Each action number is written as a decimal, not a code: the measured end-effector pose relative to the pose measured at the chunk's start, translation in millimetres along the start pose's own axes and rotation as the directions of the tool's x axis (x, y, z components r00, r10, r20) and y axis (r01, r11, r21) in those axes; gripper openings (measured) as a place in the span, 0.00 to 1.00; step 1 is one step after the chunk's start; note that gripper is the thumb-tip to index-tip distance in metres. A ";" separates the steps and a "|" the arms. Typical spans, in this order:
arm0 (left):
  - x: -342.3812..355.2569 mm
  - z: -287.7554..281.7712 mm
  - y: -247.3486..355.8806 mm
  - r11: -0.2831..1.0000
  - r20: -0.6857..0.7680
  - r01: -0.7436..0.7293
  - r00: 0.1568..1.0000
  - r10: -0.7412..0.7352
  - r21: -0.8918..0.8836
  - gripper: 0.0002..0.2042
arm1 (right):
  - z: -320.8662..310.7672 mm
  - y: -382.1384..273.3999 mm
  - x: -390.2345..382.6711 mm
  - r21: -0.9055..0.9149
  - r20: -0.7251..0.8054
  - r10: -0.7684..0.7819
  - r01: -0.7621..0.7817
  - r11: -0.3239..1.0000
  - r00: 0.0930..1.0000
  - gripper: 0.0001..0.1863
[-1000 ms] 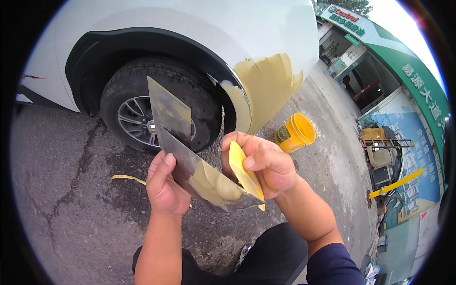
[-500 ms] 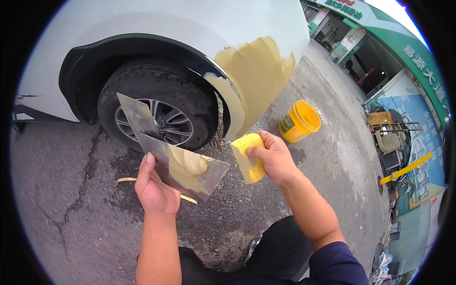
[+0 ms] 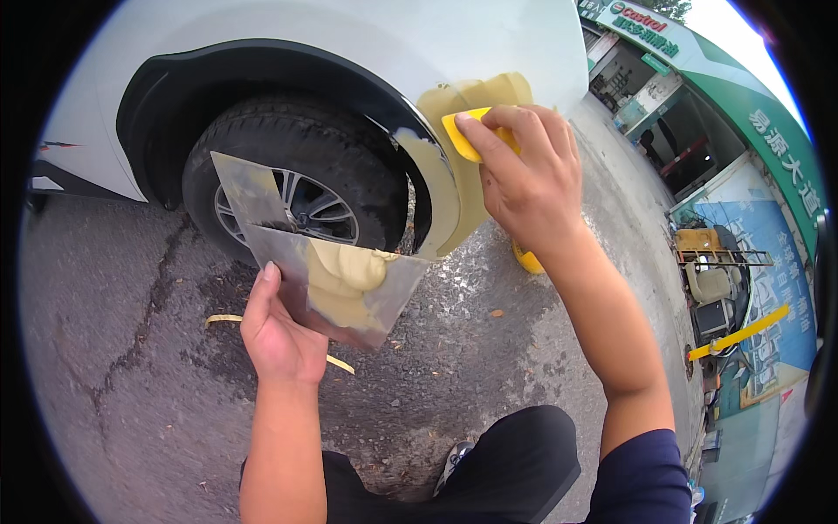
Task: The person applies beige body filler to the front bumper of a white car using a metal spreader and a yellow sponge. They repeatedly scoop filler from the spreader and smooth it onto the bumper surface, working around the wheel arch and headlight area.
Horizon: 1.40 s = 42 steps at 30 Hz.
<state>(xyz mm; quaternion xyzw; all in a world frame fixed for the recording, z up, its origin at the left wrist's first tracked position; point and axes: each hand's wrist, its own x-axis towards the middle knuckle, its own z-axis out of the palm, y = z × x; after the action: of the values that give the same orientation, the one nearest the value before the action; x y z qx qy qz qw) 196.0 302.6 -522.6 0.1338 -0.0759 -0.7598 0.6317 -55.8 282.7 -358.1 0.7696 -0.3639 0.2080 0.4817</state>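
My left hand (image 3: pixel 284 336) grips a flat metal board (image 3: pixel 327 297) smeared with pale putty (image 3: pixel 345 275), held level below the wheel arch. A second, narrower grey plate (image 3: pixel 244 188) shows at its upper left. My right hand (image 3: pixel 537 175) is raised and closed on a yellow spreader (image 3: pixel 467 127), at the tan putty patch (image 3: pixel 480 92) on the white car's rear corner (image 3: pixel 515 35); whether the blade touches it I cannot tell. A yellow bucket (image 3: pixel 528 258) on the ground is mostly hidden behind my right arm.
The tyre (image 3: pixel 223 135) sits inside the dark arch. Strips of tape (image 3: pixel 223 319) lie on the cracked pavement (image 3: pixel 131 367). At right are a green-fronted shop (image 3: pixel 786 175), stacked junk (image 3: pixel 711 279) and a yellow bar (image 3: pixel 742 332). My knee (image 3: pixel 532 437) is low in view.
My right hand has lifted the yellow spreader from beside the board up and forward to the putty patch, now covering the bucket. The board in my left hand is flatter than at first.
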 end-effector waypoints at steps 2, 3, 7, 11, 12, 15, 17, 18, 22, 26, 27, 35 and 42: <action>0.5 -0.7 -0.3 1.000 -0.005 0.011 1.000 -0.011 -0.018 0.21 | 4.4 0.6 10.0 -0.014 0.020 -0.046 0.046 0.999 0.999 0.20; 0.8 -1.4 -0.3 1.000 -0.009 0.006 1.000 -0.006 -0.018 0.21 | 7.0 0.4 14.2 -0.018 0.014 -0.068 0.068 0.998 0.998 0.20; 4.3 -3.8 1.2 1.000 0.021 -0.008 1.000 0.008 -0.014 0.20 | 5.9 -3.9 22.3 0.020 0.049 -0.041 0.040 0.999 0.998 0.20; 7.0 -6.0 5.6 0.981 0.040 -0.164 0.986 0.161 0.105 0.15 | -19.8 -30.9 9.8 0.371 0.179 0.442 -0.476 0.797 0.879 0.15; 7.6 -6.5 6.8 0.964 0.055 -0.220 0.975 0.214 0.149 0.14 | -27.6 -39.9 4.6 0.440 0.253 0.517 -0.573 0.692 0.818 0.14; 9.3 -6.9 6.4 0.928 0.078 -0.320 0.947 0.311 0.191 0.09 | -43.6 -67.7 -10.3 0.536 0.438 0.602 -0.731 0.422 0.668 0.13; 10.2 -6.1 3.5 0.895 0.057 -0.378 0.925 0.376 0.237 0.09 | -43.8 -86.8 -17.7 0.599 0.437 0.572 -0.699 0.391 0.695 0.13; 10.4 -5.2 1.8 0.876 0.026 -0.399 0.913 0.407 0.271 0.09 | -43.2 -93.0 -19.7 0.558 0.461 0.580 -0.727 0.400 0.672 0.13; 5.9 1.0 -5.8 0.832 0.089 -0.474 0.879 0.469 0.288 0.07 | -29.5 -112.0 -22.7 0.487 0.455 0.660 -0.787 0.378 0.598 0.15; 2.0 4.4 -5.9 0.811 0.161 -0.505 0.863 0.479 0.296 0.07 | -21.4 -116.8 -23.2 0.460 0.440 0.658 -0.783 0.419 0.611 0.14; 0.7 4.3 -5.9 0.810 0.174 -0.505 0.863 0.474 0.297 0.07 | -20.5 -117.4 -23.2 0.460 0.442 0.651 -0.779 0.426 0.617 0.13; -10.7 0.9 -13.4 0.651 0.379 -0.620 0.784 0.492 0.438 0.08 | -21.8 -118.3 -20.2 0.572 0.716 0.656 -0.741 -0.353 0.240 0.13; -14.1 2.5 -14.9 0.476 0.445 -0.673 0.736 0.511 0.566 0.08 | -17.5 -95.6 -31.1 0.482 0.876 0.469 -0.190 -0.855 0.109 0.16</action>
<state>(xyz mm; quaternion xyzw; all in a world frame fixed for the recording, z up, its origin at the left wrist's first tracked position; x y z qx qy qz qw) 183.6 319.1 -523.0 0.2433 -0.4648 -0.4142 0.7437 -2.7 335.4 -427.5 0.2694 -0.4048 0.7017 -0.5207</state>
